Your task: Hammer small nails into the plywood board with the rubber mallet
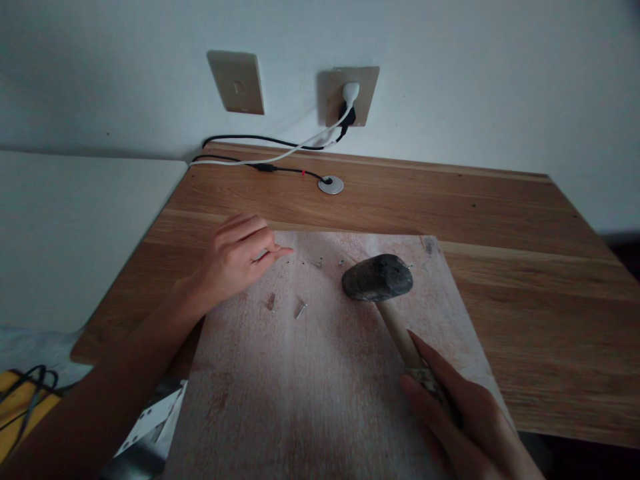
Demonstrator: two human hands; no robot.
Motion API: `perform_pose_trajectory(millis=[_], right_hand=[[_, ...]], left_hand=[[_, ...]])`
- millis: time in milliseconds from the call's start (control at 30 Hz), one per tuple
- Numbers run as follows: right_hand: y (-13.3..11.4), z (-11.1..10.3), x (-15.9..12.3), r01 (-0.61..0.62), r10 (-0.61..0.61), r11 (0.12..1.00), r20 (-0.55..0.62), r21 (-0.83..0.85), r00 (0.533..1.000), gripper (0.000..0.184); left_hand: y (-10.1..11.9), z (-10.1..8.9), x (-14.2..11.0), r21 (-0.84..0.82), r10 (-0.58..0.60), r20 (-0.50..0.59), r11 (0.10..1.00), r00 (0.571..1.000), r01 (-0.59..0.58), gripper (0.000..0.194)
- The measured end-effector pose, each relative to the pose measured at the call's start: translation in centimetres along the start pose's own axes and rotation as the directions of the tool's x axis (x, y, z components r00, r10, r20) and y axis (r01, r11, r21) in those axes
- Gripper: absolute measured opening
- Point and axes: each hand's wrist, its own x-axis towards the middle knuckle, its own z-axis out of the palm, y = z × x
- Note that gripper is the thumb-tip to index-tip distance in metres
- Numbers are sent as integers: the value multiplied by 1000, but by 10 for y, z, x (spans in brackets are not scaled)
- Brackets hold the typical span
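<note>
Mallet [380,281], black head and pale handle, is being held right of frame centre, head toward upper left, handle running to lower right. Handle is being gripped by the right hand [463,410], fingers wrapped round it, thumb laid along the near side. Whether the board is being touched by the head can't be told from this angle.

Left hand [243,250] is being held left of centre over the board's far left corner, fingers mostly curled, one fingertip being pointed right. Whether anything is being pinched there can't be told.

Small nail [301,310] is being carried by the board near frame centre, with another small metal piece [271,304] just left of it. More small bits are being shown in a row between left fingertip and mallet head; too small to sort out.

Pale, reddish-mottled board [300,400] is being supported by the wood-grain worktop [540,320], lower centre of frame.

Toward the top, white cable [280,157] and black cable [260,138] are being run from the wall socket [369,87] to the left. Another black lead is being fed into the round grommet [336,189], upper centre.
</note>
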Motion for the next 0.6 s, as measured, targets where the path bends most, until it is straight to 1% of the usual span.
perform_pose_trajectory(millis=[100,167,233,300,367,467,600], right_hand=[[2,0,0,40,-40,999,-12,8,999,68],[4,-1,2,37,-37,999,-16,-24,999,67],[6,-3,4,41,-40,997,8,-65,999,67],[8,-4,6,63,-60,994,37,-86,997,67],[9,-4,5,69,-66,995,38,-77,997,67],[7,-2,1,33,-33,999,9,-31,999,69],[4,2,-3,9,-9,1000,-5,15,1000,75]], left_hand=[[-1,-1,-1,-35,44,1,998,999,-44,33],[-1,-2,-1,-35,68,23,997,997,-67,23],[-2,-2,0,-25,82,50,996,995,-81,14],[-3,-2,0,-16,87,70,996,994,-86,14],[-4,0,-1,-13,84,80,996,993,-83,16],[-4,3,-3,-26,98,88,995,991,-96,17],[-1,5,-3,-14,156,111,988,982,-155,18]])
